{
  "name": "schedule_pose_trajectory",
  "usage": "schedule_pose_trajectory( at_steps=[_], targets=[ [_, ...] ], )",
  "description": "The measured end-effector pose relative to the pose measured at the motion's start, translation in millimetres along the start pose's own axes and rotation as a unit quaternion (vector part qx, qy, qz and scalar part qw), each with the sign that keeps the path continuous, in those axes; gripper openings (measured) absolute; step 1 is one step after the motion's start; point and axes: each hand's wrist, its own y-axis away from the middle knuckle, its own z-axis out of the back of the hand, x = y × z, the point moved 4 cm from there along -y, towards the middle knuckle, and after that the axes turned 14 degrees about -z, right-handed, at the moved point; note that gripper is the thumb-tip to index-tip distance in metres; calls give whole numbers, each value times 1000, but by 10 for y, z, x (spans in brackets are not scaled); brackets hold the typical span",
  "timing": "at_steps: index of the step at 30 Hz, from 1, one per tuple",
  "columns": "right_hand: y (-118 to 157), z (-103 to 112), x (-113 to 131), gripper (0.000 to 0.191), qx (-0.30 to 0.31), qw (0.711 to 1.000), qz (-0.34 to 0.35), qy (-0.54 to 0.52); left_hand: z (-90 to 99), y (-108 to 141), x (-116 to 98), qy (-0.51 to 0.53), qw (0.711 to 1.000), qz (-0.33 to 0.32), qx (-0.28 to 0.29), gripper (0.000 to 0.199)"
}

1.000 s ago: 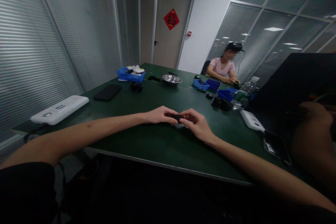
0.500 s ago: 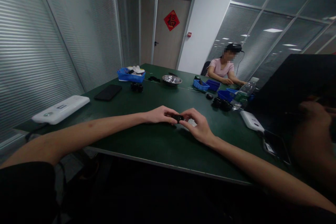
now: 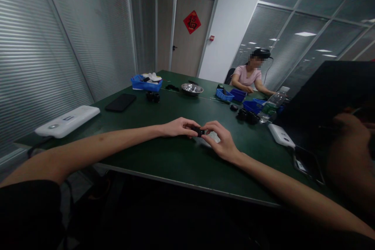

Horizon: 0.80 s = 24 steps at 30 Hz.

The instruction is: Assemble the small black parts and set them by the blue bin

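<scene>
"Position of the small black part [image 3: 199,132] — where is it, please?"

"It is between the left hand [image 3: 179,127] and the right hand [image 3: 224,142], over the green worktop [image 3: 175,162]; neither one is clearly nearer. Its long axis seems to run from one hand to the other."

"And how do the hands hold?"

"Each pinches one end of it — thumb and fingertips only slightly parted. Something whitish [image 3: 215,137] shows within the curve of the right hand, but I cannot tell what."

1. Our fingers [image 3: 211,125] partly hide the small black object [image 3: 200,132]; we cannot tell its details.
2. The right edge cuts off a co-worker's blurred arm [image 3: 348,154].
3. We cannot identify the contents [image 3: 194,89] of the metal bowl [image 3: 191,94]; they look too small.
</scene>
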Motion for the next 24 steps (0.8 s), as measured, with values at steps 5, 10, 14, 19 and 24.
schedule_pose_trajectory(
  at_steps=[5, 10, 14, 19, 24],
  targets=[
    [6, 14, 50, 26, 1, 1000, 13, 10, -3, 8, -47, -10, 1000, 0, 7, 43],
    [-2, -4, 6, 19, -7, 1000, -10, 23, 5, 6, -17, -18, 1000, -3, 8, 46],
    [19, -18, 46, 22, 14, 999, 29, 33, 1, 9, -11, -21, 1000, -1, 14, 45],
    [13, 20, 43, 24, -18, 999, -9, 44, -1, 16, -57, -22, 1000, -1, 2, 47],
    [18, -32, 13, 20, 4, 999, 1, 45, 1, 13, -43, 1, 1000, -2, -8, 47]
  ],
)
